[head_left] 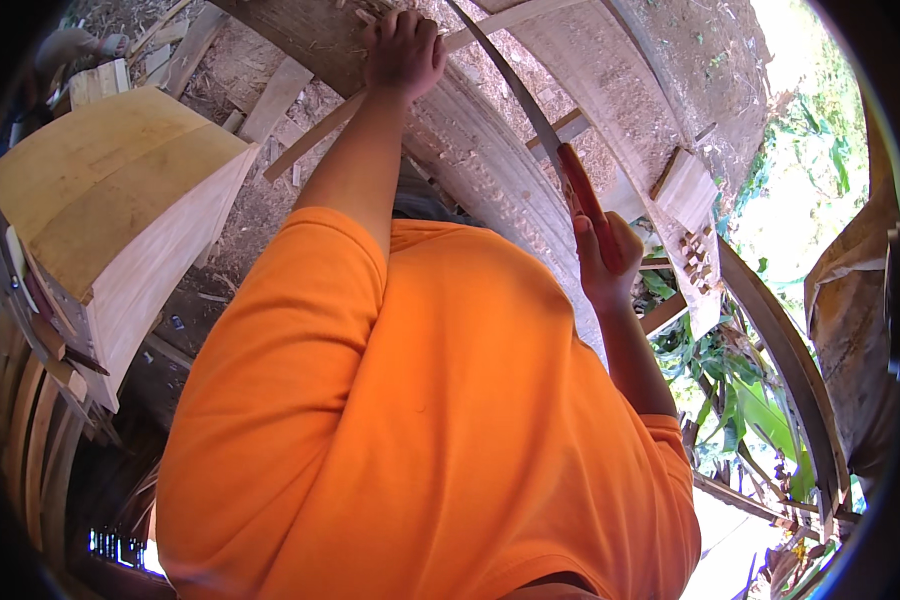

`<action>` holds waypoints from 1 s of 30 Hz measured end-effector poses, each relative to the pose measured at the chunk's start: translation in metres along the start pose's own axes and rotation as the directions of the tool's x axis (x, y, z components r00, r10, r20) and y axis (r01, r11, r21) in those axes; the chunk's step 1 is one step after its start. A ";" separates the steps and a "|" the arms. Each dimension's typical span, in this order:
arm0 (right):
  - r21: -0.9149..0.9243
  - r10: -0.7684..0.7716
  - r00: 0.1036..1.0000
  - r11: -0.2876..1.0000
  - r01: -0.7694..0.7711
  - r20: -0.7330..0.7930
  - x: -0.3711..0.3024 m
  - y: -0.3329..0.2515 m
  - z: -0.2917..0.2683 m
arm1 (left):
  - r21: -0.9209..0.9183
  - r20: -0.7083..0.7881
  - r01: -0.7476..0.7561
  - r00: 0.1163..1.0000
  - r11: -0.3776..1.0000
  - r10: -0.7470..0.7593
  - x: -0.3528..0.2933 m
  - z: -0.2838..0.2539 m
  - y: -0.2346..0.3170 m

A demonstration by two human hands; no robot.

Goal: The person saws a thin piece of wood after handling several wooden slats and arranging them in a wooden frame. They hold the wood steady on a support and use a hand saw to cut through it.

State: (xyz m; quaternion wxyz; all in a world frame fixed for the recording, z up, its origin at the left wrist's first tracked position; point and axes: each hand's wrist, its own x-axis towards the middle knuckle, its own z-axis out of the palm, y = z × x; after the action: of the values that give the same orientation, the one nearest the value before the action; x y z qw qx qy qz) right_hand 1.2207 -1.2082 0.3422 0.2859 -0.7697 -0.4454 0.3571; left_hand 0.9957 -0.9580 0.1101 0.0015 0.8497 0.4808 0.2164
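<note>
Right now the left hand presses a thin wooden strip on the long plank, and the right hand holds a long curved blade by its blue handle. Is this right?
Not quite: in the head view the handle of the long curved blade is reddish-brown, not blue. The right hand does grip it, and the left hand does press the thin wooden strip on the long plank.

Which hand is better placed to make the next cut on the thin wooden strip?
Probably the right hand: it grips the long blade's red handle. The left hand pins the wooden strip on the workbench.

Red-handled handsaw (pixel 570 170), blade across thin wooden strip (pixel 410 70)
</note>
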 end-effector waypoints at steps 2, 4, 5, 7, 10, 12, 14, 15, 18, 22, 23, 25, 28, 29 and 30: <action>0.000 0.029 0.999 1.000 -0.029 -0.019 0.001 0.007 0.003 | -0.034 -0.019 -0.026 1.000 0.999 0.025 0.002 -0.002 0.001; 0.015 0.021 0.999 1.000 -0.021 -0.032 0.000 0.007 0.003 | -0.026 -0.034 -0.029 0.999 0.999 0.028 0.001 0.000 0.000; 0.022 0.017 0.999 1.000 -0.016 -0.041 0.000 0.007 0.003 | -0.024 -0.044 -0.032 0.999 0.999 0.031 0.002 -0.001 0.001; 0.026 0.015 0.999 1.000 -0.014 -0.030 -0.001 0.006 0.002 | 0.008 -0.030 -0.012 0.999 1.000 0.013 0.001 -0.006 0.004; -0.003 0.001 1.000 1.000 -0.001 -0.021 -0.001 0.002 0.000 | 0.028 -0.031 -0.018 0.999 0.999 0.019 0.003 -0.008 0.004; -0.025 -0.011 1.000 1.000 0.011 -0.016 -0.001 0.002 -0.002 | 0.033 -0.037 -0.014 0.999 0.999 0.015 0.001 -0.009 0.004; -0.036 -0.026 1.000 0.999 0.025 -0.015 0.000 0.003 -0.002 | 0.039 -0.046 0.007 0.999 0.999 -0.005 0.002 -0.011 0.005; -0.032 -0.018 1.000 0.999 0.017 -0.018 0.000 0.002 -0.002 | 0.027 0.015 0.027 1.000 0.999 -0.027 0.004 -0.013 0.006; -0.031 -0.009 1.000 1.000 0.008 -0.019 -0.001 -0.001 -0.004 | 0.022 0.126 0.067 0.990 0.998 -0.069 0.008 -0.019 0.009; -0.032 -0.024 1.000 0.999 0.024 -0.008 -0.007 0.002 -0.011 | 0.016 0.088 0.059 0.994 0.998 -0.060 0.006 -0.013 0.007; -0.024 -0.027 1.000 0.999 0.026 -0.005 -0.009 0.002 -0.012 | 0.003 0.081 0.057 0.995 0.998 -0.057 0.005 -0.012 0.006; -0.051 -0.038 0.999 0.998 0.039 0.005 -0.012 -0.004 -0.016 | -0.026 0.103 0.073 0.992 0.997 -0.070 0.005 -0.013 0.005; -0.052 -0.019 1.000 0.998 0.020 0.010 -0.020 -0.014 -0.021 | -0.025 0.118 0.091 0.989 0.995 -0.088 0.007 -0.018 0.006; -0.050 -0.004 1.000 0.999 0.004 0.007 -0.021 -0.017 -0.023 | -0.024 0.120 0.096 0.988 0.995 -0.092 0.007 -0.018 0.008; -0.057 -0.009 1.000 0.998 0.010 0.016 -0.021 -0.020 -0.024 | -0.012 0.093 0.080 0.993 0.997 -0.078 0.006 -0.016 0.008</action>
State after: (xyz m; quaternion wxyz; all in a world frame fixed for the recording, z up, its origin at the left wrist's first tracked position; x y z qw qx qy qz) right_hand 1.2225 -1.2210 0.3775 0.2619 -0.7726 -0.4612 0.3491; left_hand 0.9991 -0.9605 0.1284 0.0390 0.8390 0.5117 0.1807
